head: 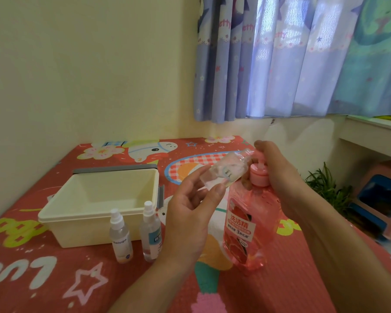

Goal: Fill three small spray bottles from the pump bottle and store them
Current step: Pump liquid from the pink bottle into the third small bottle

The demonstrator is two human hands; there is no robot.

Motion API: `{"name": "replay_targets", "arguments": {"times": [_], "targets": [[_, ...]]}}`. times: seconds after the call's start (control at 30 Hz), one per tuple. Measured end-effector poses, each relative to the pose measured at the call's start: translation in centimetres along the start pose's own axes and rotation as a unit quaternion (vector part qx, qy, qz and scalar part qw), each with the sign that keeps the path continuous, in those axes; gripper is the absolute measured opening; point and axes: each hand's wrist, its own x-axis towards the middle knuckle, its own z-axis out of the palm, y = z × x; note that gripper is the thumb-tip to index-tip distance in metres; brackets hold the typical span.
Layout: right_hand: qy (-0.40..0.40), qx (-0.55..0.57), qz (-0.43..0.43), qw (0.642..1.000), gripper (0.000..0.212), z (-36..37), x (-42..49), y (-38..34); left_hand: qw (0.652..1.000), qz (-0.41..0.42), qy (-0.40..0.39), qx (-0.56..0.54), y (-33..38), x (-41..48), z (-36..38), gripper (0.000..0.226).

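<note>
Item: pump bottle (246, 227), pink and translucent, with a pink collar and pump and a white-and-red printed label; it stands upright on the counter (303, 279), right of centre and near the front. Item: right hand (278, 168), laid over the top of the pump bottle, fingers curled down round the pump head and hiding most of it. Item: small clear bottle (226, 170), uncapped, carrying a small label; held off the counter and tilted, its open neck raised toward the pump head and just beside it; whether any liquid is inside cannot be told. Item: left hand (190, 213), palm toward the camera, pinching the lower end of the small clear bottle between thumb and fingertips. Item: first spray bottle (120, 238), clear with a white spray top and a white label; upright on the counter at near left, just in front of the bin. Item: second spray bottle (150, 233), clear with a white spray top and a blue-and-white label; upright just right of the first, partly behind the left wrist. Item: bin (61, 214), cream plastic, rectangular and open-topped, with grey fittings at its far and right edges; it sits on the left half of the counter with nothing visible inside. Counter covering: red, with a cartoon print. Surroundings: cream wall at left; patterned blue curtain (280, 53) at far right; green plant (325, 188) and pink-and-blue stool (379, 195) on the floor at right.
</note>
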Motion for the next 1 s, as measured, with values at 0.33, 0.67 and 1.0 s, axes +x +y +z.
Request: {"name": "replay_targets", "arguments": {"times": [0.33, 0.67, 1.0], "targets": [[0.007, -0.012, 0.003, 1.0, 0.057, 0.14, -0.07, -0.07, 1.0, -0.006, 0.004, 0.01, 0.14, 0.06, 0.04, 0.048], [0.007, -0.014, -0.001, 1.0, 0.06, 0.2, 0.0, -0.02, 1.0, -0.004, 0.004, 0.009, 0.26, 0.02, 0.04, 0.047], [0.011, -0.003, 0.006, 1.0, 0.055, 0.26, 0.0, -0.11, 1.0, -0.003, 0.002, 0.009, 0.25, 0.0, 0.0, 0.051]]}}
